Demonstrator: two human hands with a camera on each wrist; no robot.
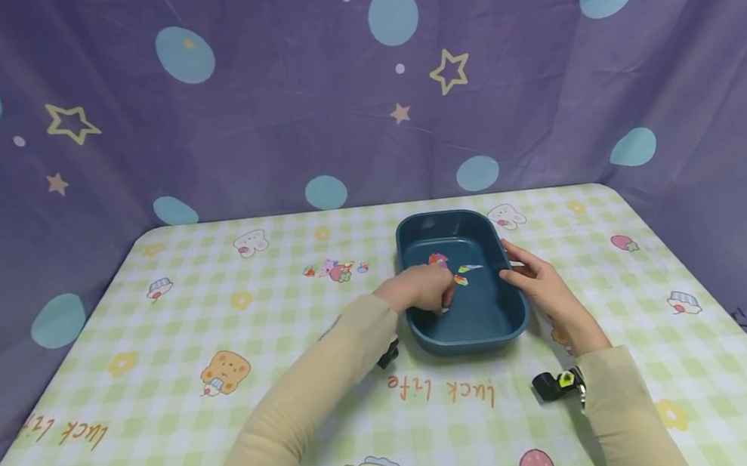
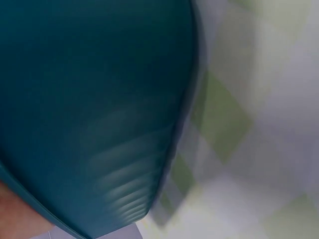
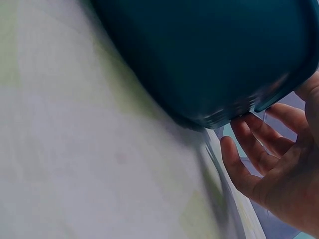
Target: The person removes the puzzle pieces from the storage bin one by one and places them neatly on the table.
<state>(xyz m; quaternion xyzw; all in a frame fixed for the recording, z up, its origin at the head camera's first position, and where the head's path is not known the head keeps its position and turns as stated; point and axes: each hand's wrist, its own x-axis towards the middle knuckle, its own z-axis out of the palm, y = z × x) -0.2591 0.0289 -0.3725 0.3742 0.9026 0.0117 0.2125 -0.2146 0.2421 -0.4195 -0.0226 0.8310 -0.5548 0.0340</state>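
A dark teal rectangular plastic bin [image 1: 469, 333] stands on the table, right of centre. My left hand [image 1: 426, 288] reaches over its left wall, fingers curled down near the bin floor. A bit of a small colourful piece [image 1: 445, 309] shows under those fingertips, mostly hidden by the hand. Other small flat colourful pieces lie inside: a red one [image 1: 438, 259] and a yellowish one [image 1: 461, 280]. At the right wall, my right hand [image 1: 543, 283] holds the bin, thumb at the rim and fingers along the outside. The right wrist view shows these fingers [image 3: 254, 137] against the outer wall.
Several small colourful pieces [image 1: 328, 267] lie on the tablecloth left of the bin. The cloth [image 1: 171, 322] is green-and-white checked with printed cartoons. Black wrist camera mounts [image 1: 556, 384] sit at both wrists. A purple curtain [image 1: 305, 103] hangs behind the table.
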